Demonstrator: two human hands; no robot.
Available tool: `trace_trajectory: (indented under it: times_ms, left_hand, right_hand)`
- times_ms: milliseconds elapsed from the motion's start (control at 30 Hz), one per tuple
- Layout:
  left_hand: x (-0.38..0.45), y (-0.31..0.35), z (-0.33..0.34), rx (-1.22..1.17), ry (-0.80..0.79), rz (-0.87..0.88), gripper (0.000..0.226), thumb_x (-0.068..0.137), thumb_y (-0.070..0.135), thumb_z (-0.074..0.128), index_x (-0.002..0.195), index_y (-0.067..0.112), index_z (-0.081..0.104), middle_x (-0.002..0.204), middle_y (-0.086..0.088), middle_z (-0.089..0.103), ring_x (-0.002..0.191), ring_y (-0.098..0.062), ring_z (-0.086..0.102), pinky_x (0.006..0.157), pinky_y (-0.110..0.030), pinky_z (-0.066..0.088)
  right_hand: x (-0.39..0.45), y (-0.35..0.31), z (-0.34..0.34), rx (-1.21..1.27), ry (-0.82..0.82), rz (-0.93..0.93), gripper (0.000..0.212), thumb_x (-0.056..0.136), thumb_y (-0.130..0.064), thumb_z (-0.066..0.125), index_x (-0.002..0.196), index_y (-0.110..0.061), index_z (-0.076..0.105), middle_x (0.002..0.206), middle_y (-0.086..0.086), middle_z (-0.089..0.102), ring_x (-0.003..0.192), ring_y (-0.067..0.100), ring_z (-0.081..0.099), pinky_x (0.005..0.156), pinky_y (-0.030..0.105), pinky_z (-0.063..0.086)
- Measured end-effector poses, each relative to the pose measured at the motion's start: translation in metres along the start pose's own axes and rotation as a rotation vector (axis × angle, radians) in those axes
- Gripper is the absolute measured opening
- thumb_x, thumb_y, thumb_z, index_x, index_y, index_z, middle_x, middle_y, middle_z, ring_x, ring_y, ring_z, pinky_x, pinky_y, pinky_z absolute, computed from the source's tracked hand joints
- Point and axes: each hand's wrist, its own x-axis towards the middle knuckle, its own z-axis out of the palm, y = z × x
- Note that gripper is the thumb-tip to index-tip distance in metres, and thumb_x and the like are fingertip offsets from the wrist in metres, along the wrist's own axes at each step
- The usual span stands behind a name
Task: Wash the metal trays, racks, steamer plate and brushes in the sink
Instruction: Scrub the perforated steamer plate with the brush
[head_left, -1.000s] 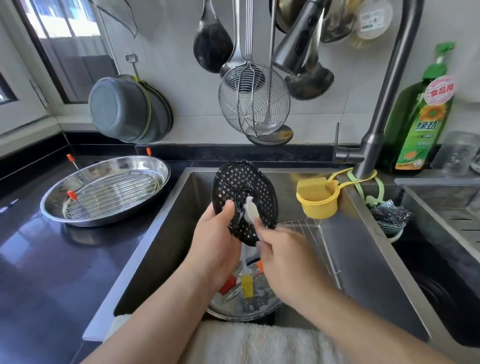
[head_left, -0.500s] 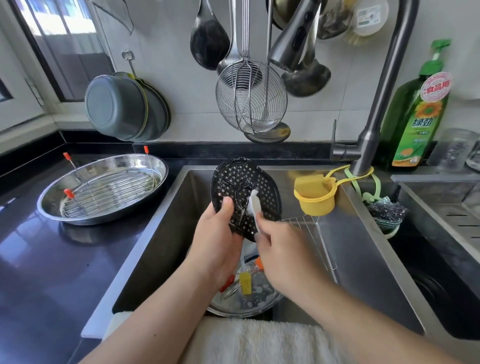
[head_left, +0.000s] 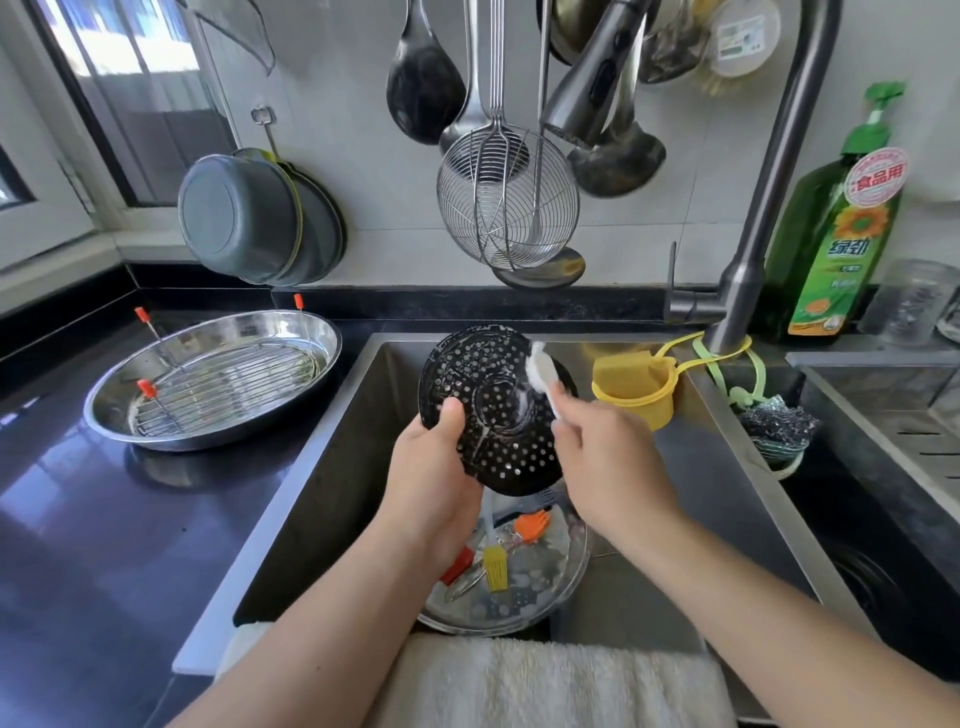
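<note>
steamer plate held tilted upright, top leaning left, brush against it

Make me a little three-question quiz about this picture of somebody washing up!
1. True or false: the left hand holds the black perforated steamer plate over the sink.
2. What does the right hand scrub the plate with?
A. a white scrubbing tool
B. the steel wool
C. the yellow silicone brush
3. Fill in: the wire rack lies inside the oval metal ____ on the counter.

Key: 1 true; 2 A; 3 tray.
</note>
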Motion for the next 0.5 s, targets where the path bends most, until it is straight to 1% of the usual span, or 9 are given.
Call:
trace_trajectory:
  times_ms: [33, 133, 167, 267, 300, 367, 400, 467, 500]
  left_hand:
    - [-0.001, -0.001, 0.001, 0.014, -0.017, 0.001, 0.031, 0.112, 0.019, 0.041, 0.134, 0.006, 0.058, 0.117, -0.013, 0.076, 0.11, -0.027, 0.074, 0.102, -0.046, 0.054]
    - [-0.004, -0.002, 0.003, 0.036, -0.035, 0.02, 0.033, 0.113, 0.019, 0.038, 0.13, 0.005, 0.062, 0.116, -0.016, 0.076, 0.11, -0.029, 0.074, 0.1, -0.045, 0.054]
    - [-0.005, -0.003, 0.003, 0.038, -0.037, 0.028, 0.033, 0.113, 0.019, 0.037, 0.129, 0.005, 0.063, 0.116, -0.016, 0.076, 0.111, -0.03, 0.073, 0.1, -0.045, 0.054]
    - [-0.007, -0.007, 0.007, 0.035, -0.048, 0.029, 0.034, 0.113, 0.018, 0.035, 0.129, 0.004, 0.062, 0.118, -0.016, 0.075, 0.113, -0.03, 0.072, 0.098, -0.043, 0.056]
    - [-0.006, -0.007, 0.007, 0.037, -0.042, 0.028, 0.034, 0.113, 0.019, 0.036, 0.129, 0.005, 0.063, 0.118, -0.016, 0.075, 0.113, -0.03, 0.072, 0.099, -0.044, 0.056]
    - [-0.003, -0.008, 0.004, 0.046, -0.012, 0.033, 0.034, 0.113, 0.021, 0.037, 0.129, 0.007, 0.064, 0.118, -0.014, 0.076, 0.112, -0.03, 0.073, 0.103, -0.048, 0.054]
    - [-0.002, -0.008, 0.003, 0.056, -0.003, 0.035, 0.034, 0.113, 0.022, 0.037, 0.129, 0.008, 0.064, 0.118, -0.013, 0.076, 0.112, -0.03, 0.073, 0.102, -0.048, 0.055]
    - [-0.004, -0.007, 0.005, 0.079, -0.009, 0.028, 0.035, 0.114, 0.021, 0.036, 0.131, 0.006, 0.063, 0.117, -0.014, 0.076, 0.109, -0.028, 0.074, 0.091, -0.041, 0.06]
    - [-0.005, -0.007, 0.007, 0.085, -0.015, 0.025, 0.035, 0.114, 0.02, 0.035, 0.13, 0.006, 0.063, 0.116, -0.014, 0.076, 0.107, -0.028, 0.075, 0.086, -0.039, 0.062]
  right_hand:
    - [-0.005, -0.003, 0.001, -0.004, 0.005, -0.045, 0.047, 0.106, -0.017, 0.048, 0.152, -0.024, 0.045, 0.084, 0.0, 0.051, 0.078, 0.016, 0.05, 0.06, 0.026, 0.034]
    - [-0.036, -0.026, 0.015, 0.018, -0.071, -0.156, 0.049, 0.107, -0.02, 0.043, 0.156, -0.026, 0.037, 0.09, -0.003, 0.05, 0.08, 0.016, 0.05, 0.064, 0.027, 0.039]
    - [-0.032, -0.024, 0.019, -0.004, -0.06, -0.149, 0.049, 0.108, -0.02, 0.041, 0.156, -0.025, 0.036, 0.091, -0.003, 0.048, 0.081, 0.016, 0.049, 0.065, 0.027, 0.038]
    - [-0.013, -0.017, 0.022, 0.014, -0.028, -0.026, 0.049, 0.107, -0.02, 0.043, 0.156, -0.024, 0.039, 0.092, -0.001, 0.05, 0.082, 0.017, 0.05, 0.067, 0.026, 0.034]
    - [-0.018, -0.018, 0.023, 0.013, -0.033, -0.037, 0.049, 0.107, -0.02, 0.043, 0.156, -0.023, 0.039, 0.092, 0.0, 0.051, 0.084, 0.019, 0.052, 0.068, 0.027, 0.034]
    - [-0.037, -0.028, 0.025, 0.045, -0.114, -0.102, 0.05, 0.106, -0.02, 0.043, 0.156, -0.023, 0.038, 0.093, 0.002, 0.054, 0.088, 0.023, 0.055, 0.069, 0.029, 0.036]
    - [-0.041, -0.03, 0.023, 0.057, -0.141, -0.111, 0.05, 0.106, -0.02, 0.043, 0.155, -0.024, 0.038, 0.091, 0.001, 0.055, 0.085, 0.021, 0.056, 0.066, 0.029, 0.039]
    - [-0.02, -0.017, 0.021, 0.044, -0.079, -0.046, 0.047, 0.106, -0.021, 0.045, 0.152, -0.025, 0.045, 0.081, -0.003, 0.053, 0.071, 0.013, 0.051, 0.053, 0.02, 0.038]
    - [-0.011, -0.014, 0.019, 0.054, -0.054, -0.004, 0.045, 0.106, -0.021, 0.046, 0.151, -0.026, 0.048, 0.079, -0.004, 0.053, 0.068, 0.011, 0.049, 0.051, 0.018, 0.036]
